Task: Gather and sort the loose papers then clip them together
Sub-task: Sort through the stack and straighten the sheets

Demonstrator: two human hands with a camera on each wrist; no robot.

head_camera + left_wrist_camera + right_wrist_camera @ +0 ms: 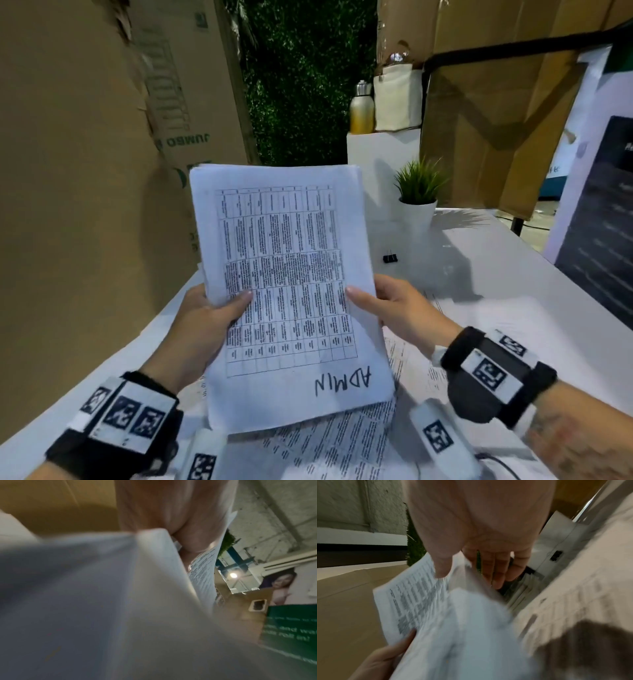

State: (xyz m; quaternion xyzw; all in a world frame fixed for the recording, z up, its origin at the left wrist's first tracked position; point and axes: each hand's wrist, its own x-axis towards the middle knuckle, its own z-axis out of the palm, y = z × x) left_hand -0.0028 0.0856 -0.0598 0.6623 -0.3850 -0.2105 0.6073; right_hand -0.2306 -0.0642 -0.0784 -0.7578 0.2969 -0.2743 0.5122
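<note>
A stack of white printed papers (284, 274) is held up above the table; its top sheet shows a table grid and the handwritten word ADMIN. My left hand (209, 315) grips the stack's left edge, thumb on top. At the right edge my right hand (387, 305) pinches it, thumb on the front and fingers (496, 568) behind. The left wrist view shows the stack (102, 601) close up and blurred. More loose printed sheets (342, 442) lie on the table under the stack. A black binder clip (390, 258) sits on the table, right of the stack.
The white table (513, 274) holds a small potted plant (418, 195). Large cardboard boxes (85, 171) stand at the left and at the back right. A metal bottle (361, 108) and a white bag are on a pedestal behind. A display board stands at the right.
</note>
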